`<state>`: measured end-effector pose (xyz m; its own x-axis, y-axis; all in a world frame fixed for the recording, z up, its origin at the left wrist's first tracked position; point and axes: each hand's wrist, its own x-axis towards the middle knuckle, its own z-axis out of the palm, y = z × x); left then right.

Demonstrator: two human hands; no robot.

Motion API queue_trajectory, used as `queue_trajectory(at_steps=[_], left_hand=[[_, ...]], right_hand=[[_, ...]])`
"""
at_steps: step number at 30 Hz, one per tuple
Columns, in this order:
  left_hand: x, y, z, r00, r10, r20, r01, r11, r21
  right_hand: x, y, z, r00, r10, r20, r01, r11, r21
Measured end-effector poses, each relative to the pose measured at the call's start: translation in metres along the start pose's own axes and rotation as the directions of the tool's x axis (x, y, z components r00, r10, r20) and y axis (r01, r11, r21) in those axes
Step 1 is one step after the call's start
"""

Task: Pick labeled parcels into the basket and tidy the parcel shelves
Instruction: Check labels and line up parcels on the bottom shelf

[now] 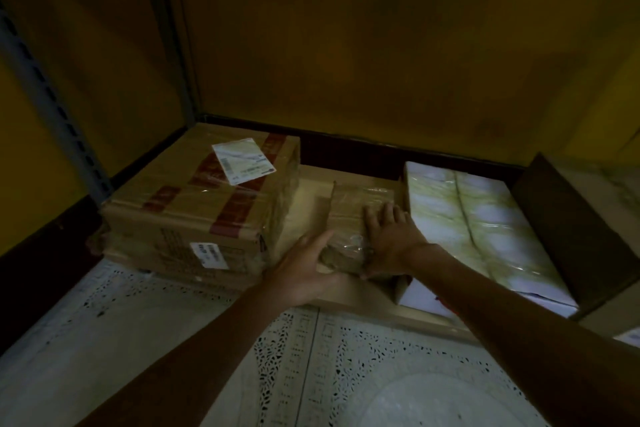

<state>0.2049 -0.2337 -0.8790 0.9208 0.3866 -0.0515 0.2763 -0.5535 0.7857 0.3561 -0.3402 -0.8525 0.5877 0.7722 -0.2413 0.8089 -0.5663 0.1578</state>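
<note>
From the head view, both hands are on a small brown parcel wrapped in clear tape, which lies on a flat sheet of cardboard on the tiled floor, close to the back wall. The left hand cups the parcel's near left corner, thumb on top and fingers hidden beneath, so its grip is pressed onto the parcel. The right hand lies flat on the parcel's top, fingers spread, with the thumb tucked at the near edge; it presses rather than pinches.

To the left, in the corner beside the metal shelf post, stands a large box with red tape and a white label. To the right, touching the small parcel's side, lies a pale wrapped package.

The step in hand looks like lifting this small parcel out. No label shows on its top, and no basket is in view, so the next move likely calls for raising it clear of its neighbours and turning it to check for a label.
</note>
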Motion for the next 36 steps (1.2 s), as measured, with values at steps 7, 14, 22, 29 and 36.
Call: queue_trajectory(at_steps=[7, 14, 22, 29, 36], left_hand=[[-0.018, -0.020, 0.012, 0.999, -0.009, -0.044, 0.004, 0.994, -0.113], [-0.025, -0.028, 0.000, 0.978, 0.000, -0.206, -0.033, 0.987, -0.159], [-0.038, -0.012, 0.000, 0.977, -0.056, -0.204, -0.018, 0.939, -0.343], [-0.044, -0.002, -0.005, 0.960, -0.171, -0.220, 0.003, 0.797, -0.604], [-0.044, 0.001, -0.008, 0.961, -0.229, -0.157, 0.081, 0.771, -0.632]], right_hand=[[-0.003, -0.002, 0.006, 0.999, -0.040, -0.032, 0.043, 0.994, 0.101], [-0.020, 0.007, -0.031, 0.976, -0.219, -0.004, 0.192, 0.846, 0.497], [-0.038, 0.031, -0.064, 0.951, -0.251, 0.180, -0.047, 0.457, 0.888], [-0.039, 0.020, -0.049, 0.985, -0.170, 0.009, 0.000, 0.056, 0.998], [-0.034, -0.001, -0.030, 0.993, -0.031, -0.113, 0.117, 0.182, 0.976]])
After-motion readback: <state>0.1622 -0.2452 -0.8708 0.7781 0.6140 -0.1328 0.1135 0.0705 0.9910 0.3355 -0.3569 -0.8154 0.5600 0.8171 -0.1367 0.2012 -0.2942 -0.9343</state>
